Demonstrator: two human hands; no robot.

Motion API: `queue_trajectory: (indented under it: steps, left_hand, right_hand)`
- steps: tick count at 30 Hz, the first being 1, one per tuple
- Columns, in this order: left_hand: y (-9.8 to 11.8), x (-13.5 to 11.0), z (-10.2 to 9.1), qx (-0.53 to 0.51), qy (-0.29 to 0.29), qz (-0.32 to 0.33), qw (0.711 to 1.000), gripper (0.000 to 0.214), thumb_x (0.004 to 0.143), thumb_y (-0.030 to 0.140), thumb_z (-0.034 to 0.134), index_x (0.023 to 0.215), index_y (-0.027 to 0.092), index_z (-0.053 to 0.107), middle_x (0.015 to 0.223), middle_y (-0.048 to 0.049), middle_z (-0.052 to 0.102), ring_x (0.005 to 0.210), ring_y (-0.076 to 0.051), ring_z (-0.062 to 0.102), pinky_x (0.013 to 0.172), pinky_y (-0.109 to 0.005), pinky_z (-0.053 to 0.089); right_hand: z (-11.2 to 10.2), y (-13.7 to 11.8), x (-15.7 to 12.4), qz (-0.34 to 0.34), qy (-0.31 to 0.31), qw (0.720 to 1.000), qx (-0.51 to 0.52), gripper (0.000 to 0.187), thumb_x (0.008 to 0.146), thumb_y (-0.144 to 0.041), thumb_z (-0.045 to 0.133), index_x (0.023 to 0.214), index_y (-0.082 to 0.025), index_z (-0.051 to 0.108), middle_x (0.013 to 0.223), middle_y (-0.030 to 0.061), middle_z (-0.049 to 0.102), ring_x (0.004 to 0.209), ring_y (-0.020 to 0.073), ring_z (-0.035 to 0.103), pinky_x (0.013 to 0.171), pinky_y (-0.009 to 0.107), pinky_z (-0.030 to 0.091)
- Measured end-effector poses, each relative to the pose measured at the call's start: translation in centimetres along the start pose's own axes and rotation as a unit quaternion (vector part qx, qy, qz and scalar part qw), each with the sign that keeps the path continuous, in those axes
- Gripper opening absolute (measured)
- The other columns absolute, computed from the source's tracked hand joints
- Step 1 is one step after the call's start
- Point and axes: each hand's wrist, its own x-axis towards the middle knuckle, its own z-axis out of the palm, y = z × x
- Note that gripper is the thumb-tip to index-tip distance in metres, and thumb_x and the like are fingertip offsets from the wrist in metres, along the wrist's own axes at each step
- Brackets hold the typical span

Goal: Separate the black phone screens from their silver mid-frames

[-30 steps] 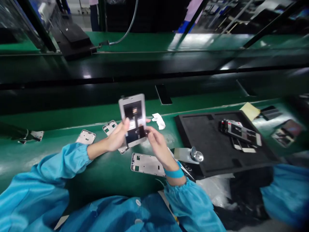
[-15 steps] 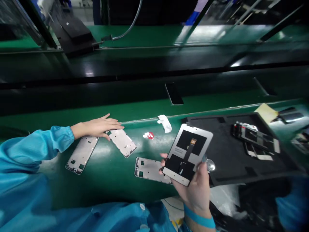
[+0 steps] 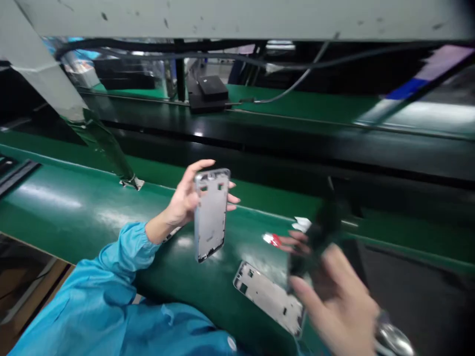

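Note:
My left hand (image 3: 185, 198) holds a silver phone frame (image 3: 210, 213) upright above the green bench, fingers wrapped round its upper part. My right hand (image 3: 334, 296) is smeared by motion at the lower right and grips a dark flat panel (image 3: 322, 232), seen edge-on and blurred. A second silver phone frame (image 3: 272, 299) lies flat on the bench between the two hands. A small red scrap (image 3: 272, 240) and a white scrap (image 3: 302, 223) lie just beyond it.
A green bench (image 3: 74, 207) runs across the view with a dark conveyor belt (image 3: 334, 148) behind it. A grey post (image 3: 92, 128) stands at the left. A black box (image 3: 210, 91) with cables sits at the back. A round metal object (image 3: 393, 338) is at the lower right.
My left hand has lifted a silver frame off the bench and holds it upright. My right hand with the panel has swung, now blurred. The view has turned left and the black tray is out of sight.

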Motion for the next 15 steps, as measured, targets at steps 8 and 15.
queue_trajectory:
  steps: [8, 15]
  left_hand:
    - [1.0, -0.7, 2.7, -0.023, 0.109, 0.042, 0.993, 0.072, 0.085, 0.069, 0.084, 0.143, 0.037, 0.055, 0.133, -0.0087, 0.077, 0.11, -0.035, 0.082, 0.094, -0.057, 0.068]
    - [1.4, 0.1, 3.7, 0.02, 0.109, 0.038, 0.993, 0.075, 0.081, 0.074, 0.085, 0.139, 0.034, 0.059, 0.131, -0.0099, 0.076, 0.108, -0.036, 0.082, 0.094, -0.059, 0.068]
  right_hand:
    - [1.6, -4.8, 1.1, -0.027, -0.093, 0.995, 0.02, 0.06, 0.098, -0.046, 0.08, 0.155, -0.042, 0.064, 0.136, 0.0109, 0.07, 0.113, 0.0302, 0.074, 0.094, 0.047, 0.066]
    - [0.6, -5.7, 0.6, -0.03, -0.108, 0.994, 0.005, 0.06, 0.096, -0.046, 0.082, 0.153, -0.039, 0.066, 0.131, 0.0119, 0.072, 0.117, 0.0313, 0.073, 0.093, 0.044, 0.067]
